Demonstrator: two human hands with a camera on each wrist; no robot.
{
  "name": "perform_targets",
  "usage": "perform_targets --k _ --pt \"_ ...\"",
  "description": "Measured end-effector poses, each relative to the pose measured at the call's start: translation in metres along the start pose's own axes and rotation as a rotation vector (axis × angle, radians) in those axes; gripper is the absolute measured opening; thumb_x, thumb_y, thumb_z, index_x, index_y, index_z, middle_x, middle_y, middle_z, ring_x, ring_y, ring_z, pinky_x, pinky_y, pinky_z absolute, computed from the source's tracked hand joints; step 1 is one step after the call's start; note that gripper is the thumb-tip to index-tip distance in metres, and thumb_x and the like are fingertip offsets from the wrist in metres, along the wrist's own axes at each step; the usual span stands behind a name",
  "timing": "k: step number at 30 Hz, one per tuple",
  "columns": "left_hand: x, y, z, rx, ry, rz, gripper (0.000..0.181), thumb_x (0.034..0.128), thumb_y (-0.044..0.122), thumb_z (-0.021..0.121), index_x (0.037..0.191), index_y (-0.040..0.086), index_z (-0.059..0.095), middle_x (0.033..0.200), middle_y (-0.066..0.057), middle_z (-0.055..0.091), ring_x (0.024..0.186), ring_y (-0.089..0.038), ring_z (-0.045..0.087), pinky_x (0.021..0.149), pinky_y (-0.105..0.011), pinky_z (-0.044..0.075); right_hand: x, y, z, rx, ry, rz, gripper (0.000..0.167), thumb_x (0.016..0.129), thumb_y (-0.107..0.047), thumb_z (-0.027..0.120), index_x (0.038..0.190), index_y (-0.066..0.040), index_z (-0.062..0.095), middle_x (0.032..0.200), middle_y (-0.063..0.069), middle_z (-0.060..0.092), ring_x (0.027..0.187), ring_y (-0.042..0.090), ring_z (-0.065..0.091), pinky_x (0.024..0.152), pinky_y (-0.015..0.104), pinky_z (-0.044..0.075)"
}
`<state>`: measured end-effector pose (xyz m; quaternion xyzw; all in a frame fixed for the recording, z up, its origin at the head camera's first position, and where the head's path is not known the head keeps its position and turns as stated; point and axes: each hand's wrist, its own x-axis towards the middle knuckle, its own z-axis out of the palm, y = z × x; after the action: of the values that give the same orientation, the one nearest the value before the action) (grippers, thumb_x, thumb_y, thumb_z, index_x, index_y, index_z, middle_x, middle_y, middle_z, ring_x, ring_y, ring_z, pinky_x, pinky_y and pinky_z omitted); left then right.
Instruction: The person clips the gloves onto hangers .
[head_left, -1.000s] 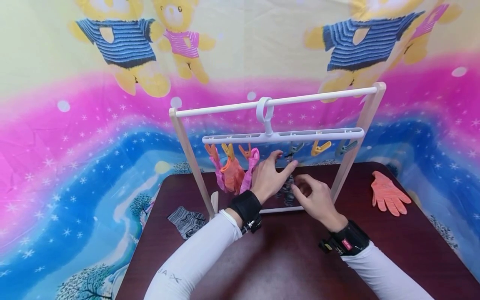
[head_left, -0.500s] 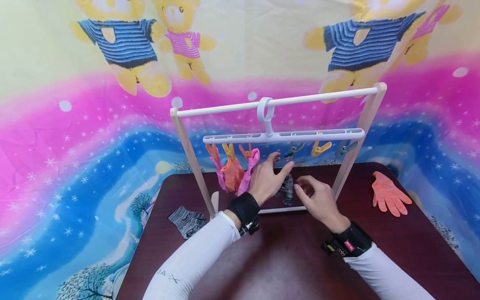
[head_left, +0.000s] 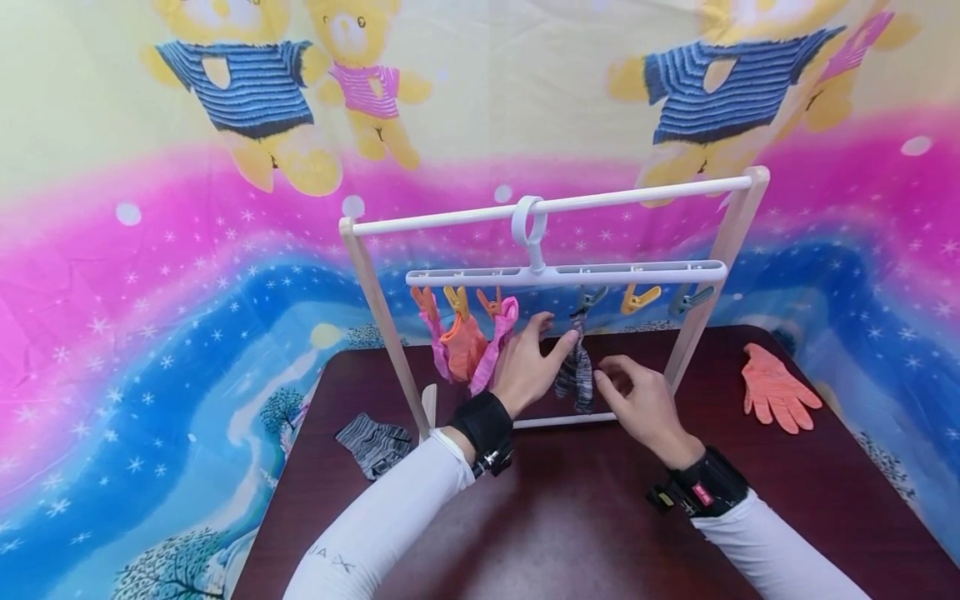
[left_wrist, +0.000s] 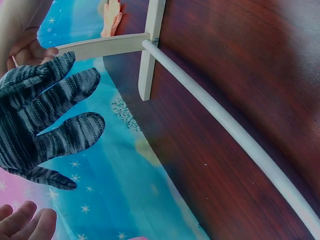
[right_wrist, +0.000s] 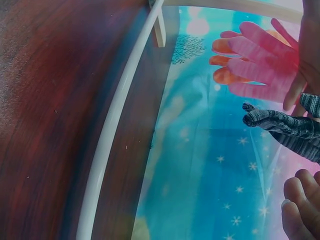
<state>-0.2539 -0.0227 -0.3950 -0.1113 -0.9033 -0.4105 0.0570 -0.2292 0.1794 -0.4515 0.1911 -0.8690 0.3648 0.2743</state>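
Note:
A grey-black striped knit glove (head_left: 576,375) hangs fingers down from a blue-grey clothespin (head_left: 592,296) on the white clip hanger (head_left: 480,276). My left hand (head_left: 528,367) is just left of this glove, thumb and fingers spread, gripping nothing. On the other side my right hand (head_left: 643,407) hovers with loosely bent fingers, apart from the glove. The left wrist view shows the striped glove (left_wrist: 55,110) with its fingers splayed between both hands. Pink gloves (head_left: 495,346) and an orange glove (head_left: 465,343) hang from clothespins to the left.
A white bar (head_left: 637,193) on a wooden stand (head_left: 723,250) carries the hanger. Yellow (head_left: 641,297) and blue-grey (head_left: 692,298) clothespins hang at right. On the dark table (head_left: 600,517) lie another striped glove (head_left: 373,443) at left and an orange glove (head_left: 778,387) at right.
My left hand has moved slightly down and left, and my right hand slightly down and right, away from the hanging striped glove. More of that glove shows now.

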Motion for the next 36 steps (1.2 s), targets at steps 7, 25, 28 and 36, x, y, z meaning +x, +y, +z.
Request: perform_targets --k 7,25,28,36 --pt "-0.003 -0.008 0.003 0.01 0.013 -0.004 0.07 0.097 0.067 0.047 0.148 0.019 0.047 0.14 -0.007 0.064 0.126 -0.026 0.064 0.103 -0.044 0.051 -0.005 0.005 0.002 -0.015 -0.007 0.011 0.014 0.09 -0.013 0.073 0.103 -0.008 0.072 0.079 0.001 0.071 0.064 0.007 0.057 0.058 0.025 0.046" --pt "-0.014 -0.029 0.015 -0.034 0.017 -0.036 0.063 0.0976 0.062 0.05 0.142 0.018 0.053 0.135 -0.006 0.066 0.125 -0.025 0.064 0.104 -0.044 0.051 -0.014 0.009 0.004 -0.028 -0.04 0.064 0.013 0.092 -0.016 0.072 0.102 -0.008 0.073 0.086 0.002 0.072 0.067 0.009 0.06 0.061 0.025 0.048" --pt "-0.016 -0.033 0.019 -0.025 0.019 -0.053 0.062 0.0975 0.062 0.05 0.141 0.019 0.054 0.134 -0.006 0.067 0.125 -0.023 0.064 0.104 -0.043 0.05 -0.015 0.01 0.004 -0.033 -0.044 0.068 0.011 0.092 -0.016 0.072 0.1 -0.009 0.073 0.085 0.001 0.071 0.067 0.008 0.06 0.061 0.025 0.047" --pt "-0.025 -0.043 0.026 -0.031 -0.005 -0.084 0.065 0.0976 0.063 0.049 0.143 0.017 0.053 0.136 -0.006 0.066 0.126 -0.021 0.063 0.104 -0.043 0.051 -0.02 0.012 0.005 -0.04 -0.052 0.087 0.01 0.092 -0.017 0.071 0.101 -0.012 0.072 0.083 0.0 0.074 0.066 0.005 0.06 0.06 0.025 0.046"
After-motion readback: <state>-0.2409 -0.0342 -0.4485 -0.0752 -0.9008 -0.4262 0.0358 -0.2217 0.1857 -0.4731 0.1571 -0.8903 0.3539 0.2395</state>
